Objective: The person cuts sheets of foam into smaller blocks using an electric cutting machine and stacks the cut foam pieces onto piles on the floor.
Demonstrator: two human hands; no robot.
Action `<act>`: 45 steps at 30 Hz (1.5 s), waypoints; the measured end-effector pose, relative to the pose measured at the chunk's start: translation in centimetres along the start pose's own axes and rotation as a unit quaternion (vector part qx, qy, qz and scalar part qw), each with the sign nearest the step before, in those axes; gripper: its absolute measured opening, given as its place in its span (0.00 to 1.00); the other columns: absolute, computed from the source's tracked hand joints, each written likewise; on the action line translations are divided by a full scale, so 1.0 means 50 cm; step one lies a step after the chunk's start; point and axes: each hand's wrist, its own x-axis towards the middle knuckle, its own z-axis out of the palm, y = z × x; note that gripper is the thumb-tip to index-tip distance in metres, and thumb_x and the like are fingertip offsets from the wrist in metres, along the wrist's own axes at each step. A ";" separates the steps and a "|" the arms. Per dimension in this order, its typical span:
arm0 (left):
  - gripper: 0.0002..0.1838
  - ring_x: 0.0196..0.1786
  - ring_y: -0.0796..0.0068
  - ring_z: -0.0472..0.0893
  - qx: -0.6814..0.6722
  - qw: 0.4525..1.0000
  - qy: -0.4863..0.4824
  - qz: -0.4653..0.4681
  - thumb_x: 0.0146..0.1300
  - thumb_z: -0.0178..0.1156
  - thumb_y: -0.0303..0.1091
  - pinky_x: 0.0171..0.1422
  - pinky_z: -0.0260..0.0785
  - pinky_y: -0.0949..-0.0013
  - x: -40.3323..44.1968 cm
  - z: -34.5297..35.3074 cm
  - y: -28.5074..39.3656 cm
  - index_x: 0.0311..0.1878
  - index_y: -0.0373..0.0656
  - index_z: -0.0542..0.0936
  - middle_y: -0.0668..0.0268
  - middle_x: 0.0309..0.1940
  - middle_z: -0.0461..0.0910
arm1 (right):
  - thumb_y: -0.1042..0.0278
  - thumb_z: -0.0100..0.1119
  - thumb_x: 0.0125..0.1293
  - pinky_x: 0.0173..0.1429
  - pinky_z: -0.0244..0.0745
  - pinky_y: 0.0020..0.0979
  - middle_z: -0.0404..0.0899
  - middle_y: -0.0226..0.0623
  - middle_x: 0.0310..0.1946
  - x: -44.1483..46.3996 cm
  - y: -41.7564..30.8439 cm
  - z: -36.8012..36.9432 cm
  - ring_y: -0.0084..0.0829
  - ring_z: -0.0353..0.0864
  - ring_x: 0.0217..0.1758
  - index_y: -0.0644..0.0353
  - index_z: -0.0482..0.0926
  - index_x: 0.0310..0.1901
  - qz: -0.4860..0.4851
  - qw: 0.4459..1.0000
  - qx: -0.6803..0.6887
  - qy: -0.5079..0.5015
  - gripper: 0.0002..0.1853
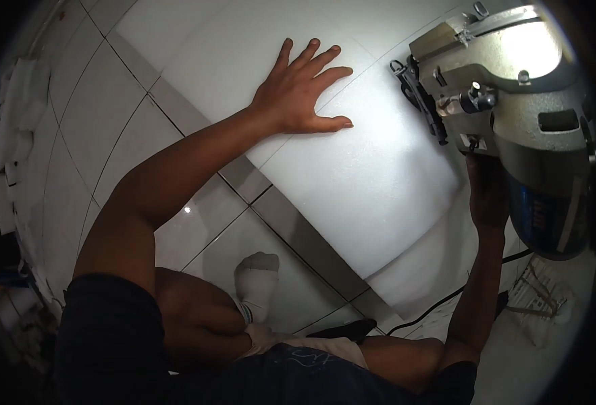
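My left hand [301, 94] lies with its fingers spread on a broad white sheet of material [352, 196], holding nothing. At the right stands a grey-green motorised machine [527, 94] that looks like a cloth cutting machine, with a bright lit patch on its top. My right hand [488, 196] is at its near side, wrapped round what seems to be its handle; the fingers are mostly hidden by the machine body. Below the body shows a dark blue rounded housing [541, 216]. The machine's lower part is out of sight.
The sheet lies on a tiled floor [203, 223]. Beside my right forearm a black cable [439, 302] runs across the floor. My socked foot [256, 277] rests near the sheet's edge. White stacked material [21, 115] lines the far left, and a string-tied bundle [541, 293] lies lower right.
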 end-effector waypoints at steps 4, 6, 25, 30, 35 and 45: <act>0.44 0.76 0.49 0.53 0.003 1.000 0.010 0.006 0.50 0.61 0.71 0.77 0.36 0.36 -0.002 0.004 -0.004 0.67 0.56 0.69 0.57 0.72 0.60 | 0.50 0.48 0.73 0.68 0.61 0.39 0.70 0.55 0.61 0.012 -0.015 -0.001 0.50 0.67 0.67 0.66 0.67 0.63 0.017 1.000 0.000 -0.009 0.28; 0.44 0.75 0.49 0.54 0.003 1.000 0.012 0.009 0.50 0.61 0.71 0.78 0.36 0.36 -0.003 0.005 0.012 0.66 0.55 0.69 0.57 0.72 0.60 | 0.50 0.49 0.73 0.68 0.61 0.39 0.71 0.54 0.61 0.003 -0.005 -0.003 0.49 0.67 0.67 0.65 0.68 0.63 0.010 0.997 0.075 -0.018 0.28; 0.43 0.74 0.48 0.58 -0.002 0.998 0.051 0.028 0.50 0.56 0.76 0.76 0.39 0.36 -0.004 0.016 0.056 0.57 0.48 0.75 0.54 0.69 0.65 | 0.50 0.50 0.73 0.63 0.66 0.36 0.77 0.50 0.55 -0.007 -0.008 0.009 0.44 0.75 0.60 0.66 0.73 0.57 -0.046 0.996 0.022 0.080 0.25; 0.40 0.75 0.51 0.55 0.007 1.000 0.024 0.012 0.51 0.60 0.71 0.79 0.38 0.41 -0.002 0.012 0.065 0.57 0.49 0.73 0.58 0.70 0.61 | 0.47 0.48 0.73 0.64 0.65 0.37 0.77 0.50 0.55 0.003 -0.010 0.008 0.46 0.73 0.62 0.65 0.74 0.58 -0.055 0.993 0.075 0.073 0.27; 0.40 0.75 0.51 0.55 0.007 0.999 0.031 0.020 0.50 0.60 0.71 0.79 0.38 0.40 -0.003 0.012 0.073 0.57 0.49 0.72 0.58 0.70 0.61 | 0.50 0.57 0.69 0.56 0.72 0.34 0.83 0.39 0.48 0.007 -0.019 0.001 0.34 0.82 0.52 0.63 0.79 0.53 -0.082 0.987 0.019 0.133 0.23; 0.39 0.75 0.49 0.57 -0.012 0.998 0.048 0.026 0.51 0.62 0.69 0.78 0.39 0.39 -0.004 0.009 0.083 0.57 0.48 0.72 0.57 0.70 0.62 | 0.49 0.54 0.70 0.55 0.71 0.38 0.81 0.50 0.48 0.022 -0.028 -0.005 0.46 0.79 0.54 0.65 0.77 0.52 -0.096 0.989 -0.011 0.114 0.24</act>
